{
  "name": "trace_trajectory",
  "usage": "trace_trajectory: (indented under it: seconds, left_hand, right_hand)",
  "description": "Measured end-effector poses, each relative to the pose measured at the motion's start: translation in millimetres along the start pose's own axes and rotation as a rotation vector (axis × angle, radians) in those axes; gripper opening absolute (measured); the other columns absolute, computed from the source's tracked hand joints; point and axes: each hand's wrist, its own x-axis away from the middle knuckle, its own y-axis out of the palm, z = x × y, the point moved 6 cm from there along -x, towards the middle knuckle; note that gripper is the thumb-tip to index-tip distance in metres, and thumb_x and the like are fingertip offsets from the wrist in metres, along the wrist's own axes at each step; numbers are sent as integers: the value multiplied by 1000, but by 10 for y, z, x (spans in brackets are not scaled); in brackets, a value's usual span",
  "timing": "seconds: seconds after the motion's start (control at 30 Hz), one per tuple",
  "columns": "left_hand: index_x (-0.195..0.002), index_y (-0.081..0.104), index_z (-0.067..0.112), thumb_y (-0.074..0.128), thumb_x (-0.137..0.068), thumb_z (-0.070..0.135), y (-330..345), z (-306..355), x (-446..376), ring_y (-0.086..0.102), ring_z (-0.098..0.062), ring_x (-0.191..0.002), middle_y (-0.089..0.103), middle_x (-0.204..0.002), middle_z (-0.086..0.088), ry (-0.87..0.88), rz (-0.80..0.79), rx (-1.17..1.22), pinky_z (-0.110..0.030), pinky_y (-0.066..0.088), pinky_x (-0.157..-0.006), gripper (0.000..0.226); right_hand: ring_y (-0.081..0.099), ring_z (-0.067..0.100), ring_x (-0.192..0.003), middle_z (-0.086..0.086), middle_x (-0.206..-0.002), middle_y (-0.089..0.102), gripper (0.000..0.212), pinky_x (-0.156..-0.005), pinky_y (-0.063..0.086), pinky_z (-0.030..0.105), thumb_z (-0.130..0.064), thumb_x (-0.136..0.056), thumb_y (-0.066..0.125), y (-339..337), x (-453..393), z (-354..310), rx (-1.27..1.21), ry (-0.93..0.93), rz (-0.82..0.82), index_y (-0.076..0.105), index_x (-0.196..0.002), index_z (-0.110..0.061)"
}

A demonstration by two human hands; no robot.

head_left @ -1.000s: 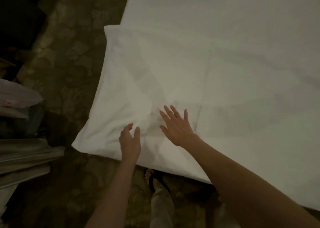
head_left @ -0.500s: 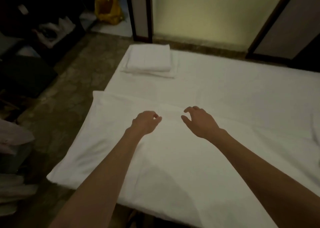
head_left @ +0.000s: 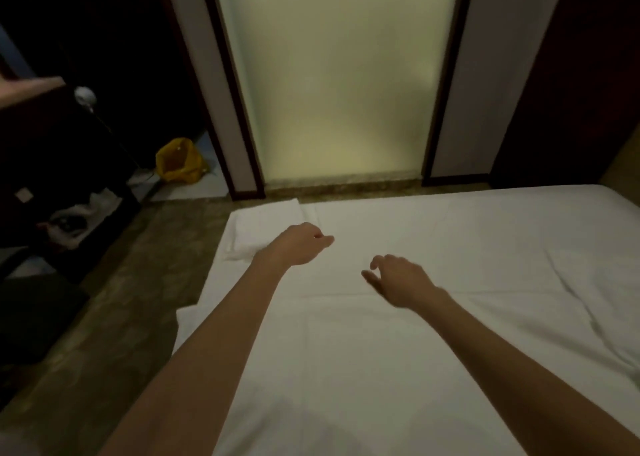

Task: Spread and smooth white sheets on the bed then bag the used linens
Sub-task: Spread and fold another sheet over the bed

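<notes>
Since half a second ago, our hands have reached further out over the bed, and the view has tipped up, so the folded towel that sat near twelve o'clock now lies just beyond our left wrist, while the glowing door fills the upper middle.

From the head camera, our left hand (head_left: 300, 244) hangs at about eleven o'clock of centre, its fingers curled under with the thumb tip against them; whether it pinches any cloth we cannot tell. Our right hand (head_left: 398, 277) hangs at about one o'clock, fingers loosely bent and spread, thumb apart from them, holding nothing that we can see. Both forearms come in from six o'clock.

The white sheet (head_left: 450, 247) lies spread across the bed, filling the view from four to nine o'clock. A second folded layer (head_left: 311, 369) lies over it below our hands, its far edge running as a faint crease just under the right hand. Wrinkles gather at three o'clock. The folded towel (head_left: 263, 227) rests on the bed's far left corner, partly hidden by our left wrist.

At ten o'clock a yellow bag (head_left: 178, 161) sits on the floor (head_left: 114, 317) beside the frosted door (head_left: 339, 81). A dark cabinet (head_left: 52, 178) stands at nine o'clock.
</notes>
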Motion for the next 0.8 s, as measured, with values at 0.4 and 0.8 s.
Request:
trace_trajectory:
  seconds: [0.4,0.8]
  left_hand:
    - [-120,62,10,42,-101,43,430,1661,68,59,-19,-101,66,-117,-3,241,-5,-63,-32,46,-88,43]
    - [-119,60,8,43,-101,43,2481,3150,119,60,-24,-103,65,-116,-8,174,-232,-75,-35,46,-91,43]
  right_hand:
    - [49,26,-123,7,-136,52,48,-100,40,39,-48,-101,34,-197,878,1195,-48,196,-12,47,-134,-16]
    - [53,26,-115,8,-134,52,47,-94,44,40,-45,-101,37,-1240,1819,3121,-35,244,186,46,-135,-14]
